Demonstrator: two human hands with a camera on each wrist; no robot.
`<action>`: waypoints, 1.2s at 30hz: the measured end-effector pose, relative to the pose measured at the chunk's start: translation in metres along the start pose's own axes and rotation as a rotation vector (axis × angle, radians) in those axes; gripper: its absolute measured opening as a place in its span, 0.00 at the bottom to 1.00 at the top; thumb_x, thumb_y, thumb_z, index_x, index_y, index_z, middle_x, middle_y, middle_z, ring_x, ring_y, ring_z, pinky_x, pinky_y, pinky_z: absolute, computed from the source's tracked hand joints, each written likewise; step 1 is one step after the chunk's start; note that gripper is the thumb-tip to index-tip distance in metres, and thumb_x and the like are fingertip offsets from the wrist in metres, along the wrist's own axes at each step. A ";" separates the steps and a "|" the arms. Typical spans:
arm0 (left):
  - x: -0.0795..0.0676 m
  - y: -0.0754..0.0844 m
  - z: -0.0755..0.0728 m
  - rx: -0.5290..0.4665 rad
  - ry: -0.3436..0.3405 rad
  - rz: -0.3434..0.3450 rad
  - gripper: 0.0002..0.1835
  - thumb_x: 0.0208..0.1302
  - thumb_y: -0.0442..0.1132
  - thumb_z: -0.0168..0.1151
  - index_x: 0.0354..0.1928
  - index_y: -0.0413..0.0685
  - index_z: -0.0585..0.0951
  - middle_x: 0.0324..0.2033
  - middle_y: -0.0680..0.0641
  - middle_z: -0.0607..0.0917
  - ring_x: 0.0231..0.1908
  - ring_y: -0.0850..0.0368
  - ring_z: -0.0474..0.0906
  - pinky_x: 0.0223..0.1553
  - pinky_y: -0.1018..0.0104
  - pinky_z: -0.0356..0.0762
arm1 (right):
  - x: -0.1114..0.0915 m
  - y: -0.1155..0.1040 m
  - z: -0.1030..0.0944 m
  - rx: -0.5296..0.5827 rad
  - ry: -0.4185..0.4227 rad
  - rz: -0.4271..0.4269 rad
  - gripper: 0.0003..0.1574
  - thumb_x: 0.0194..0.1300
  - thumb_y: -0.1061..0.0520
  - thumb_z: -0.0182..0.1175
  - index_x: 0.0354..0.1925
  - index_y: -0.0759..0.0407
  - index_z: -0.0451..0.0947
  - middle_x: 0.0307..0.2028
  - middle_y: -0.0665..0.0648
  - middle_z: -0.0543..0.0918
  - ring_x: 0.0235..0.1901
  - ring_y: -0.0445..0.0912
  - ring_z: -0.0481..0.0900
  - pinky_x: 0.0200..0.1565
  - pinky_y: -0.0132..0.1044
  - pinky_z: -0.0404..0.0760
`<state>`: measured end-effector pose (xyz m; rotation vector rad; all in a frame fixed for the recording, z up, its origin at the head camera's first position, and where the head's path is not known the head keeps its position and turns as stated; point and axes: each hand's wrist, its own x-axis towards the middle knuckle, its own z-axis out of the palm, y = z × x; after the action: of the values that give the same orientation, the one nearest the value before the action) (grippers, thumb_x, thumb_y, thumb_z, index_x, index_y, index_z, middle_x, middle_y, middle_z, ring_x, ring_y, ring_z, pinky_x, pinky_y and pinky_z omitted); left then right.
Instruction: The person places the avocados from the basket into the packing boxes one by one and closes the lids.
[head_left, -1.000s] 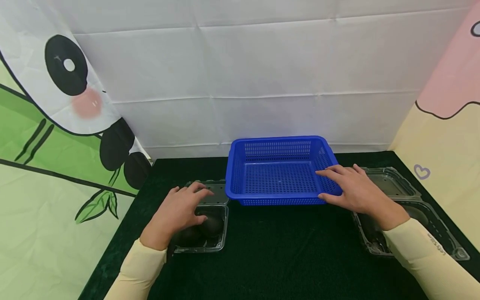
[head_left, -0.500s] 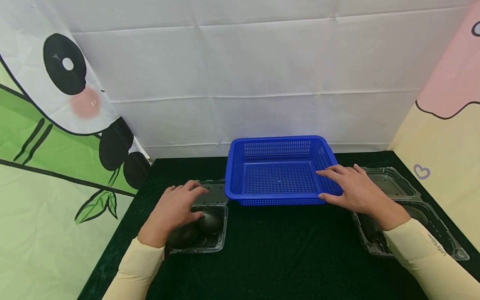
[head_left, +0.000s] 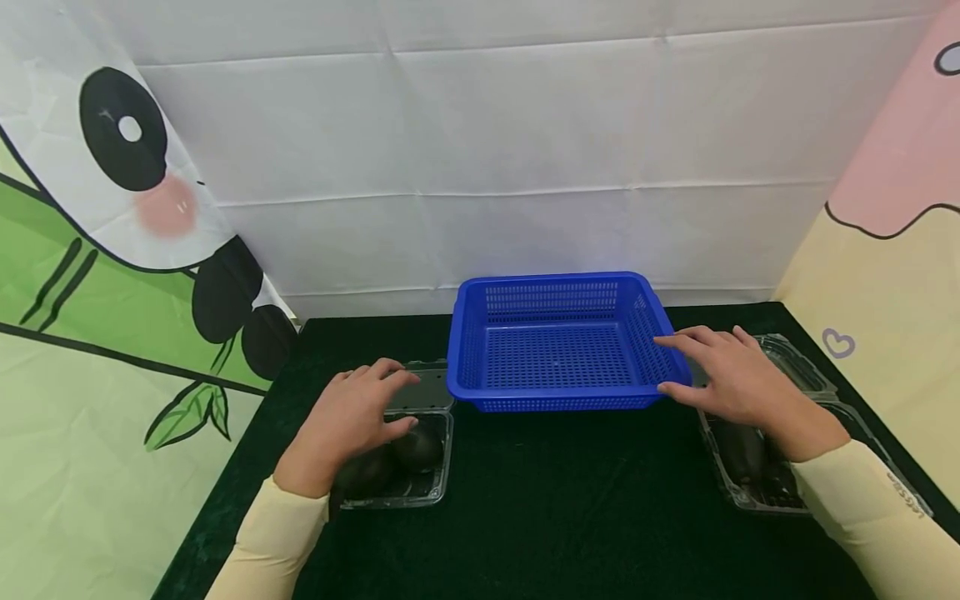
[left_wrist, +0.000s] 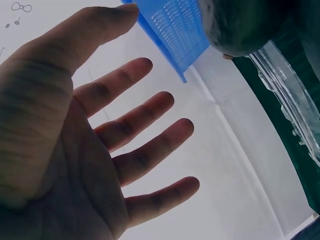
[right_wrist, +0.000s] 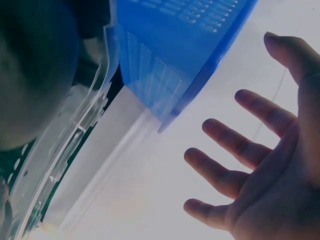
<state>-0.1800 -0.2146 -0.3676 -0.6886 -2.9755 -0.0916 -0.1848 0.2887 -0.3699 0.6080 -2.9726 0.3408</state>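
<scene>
My left hand (head_left: 345,429) hovers with loosely spread fingers over an open clear plastic clamshell box (head_left: 444,467) and holds nothing. Inside that box lie dark avocados; one avocado (head_left: 416,447) shows beside the thumb, and another avocado (left_wrist: 240,25) looms close in the left wrist view. On the other side, my right hand (head_left: 746,387) is also spread and holds nothing, above a second clear clamshell box (head_left: 720,475). A dark avocado (head_left: 738,452) lies in it, and my wrist and sleeve hide part of the box. Between the hands stands a blue plastic basket (head_left: 555,402) with nothing in it.
Dark green cloth (head_left: 570,500) covers the table. A white sheet (head_left: 525,167) hangs right behind the basket. Printed cartoon panels flank the table at left and right. Both boxes' hinged lids lie folded back toward the rear.
My right hand has shifted right, away from the basket's right side. The left hand drifted slightly left at first and has since stayed nearly still. The basket and boxes have not been moved.
</scene>
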 end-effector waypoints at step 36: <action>0.040 0.042 -0.007 -0.023 0.064 0.067 0.32 0.65 0.61 0.69 0.67 0.56 0.80 0.67 0.44 0.77 0.66 0.41 0.72 0.68 0.33 0.63 | -0.018 0.053 -0.013 -0.091 0.041 0.076 0.46 0.66 0.34 0.68 0.71 0.59 0.70 0.67 0.76 0.69 0.62 0.76 0.68 0.61 0.80 0.55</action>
<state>-0.1967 -0.1597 -0.3552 -0.7723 -2.8915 -0.1413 -0.1889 0.3456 -0.3701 0.4730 -2.9579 0.2187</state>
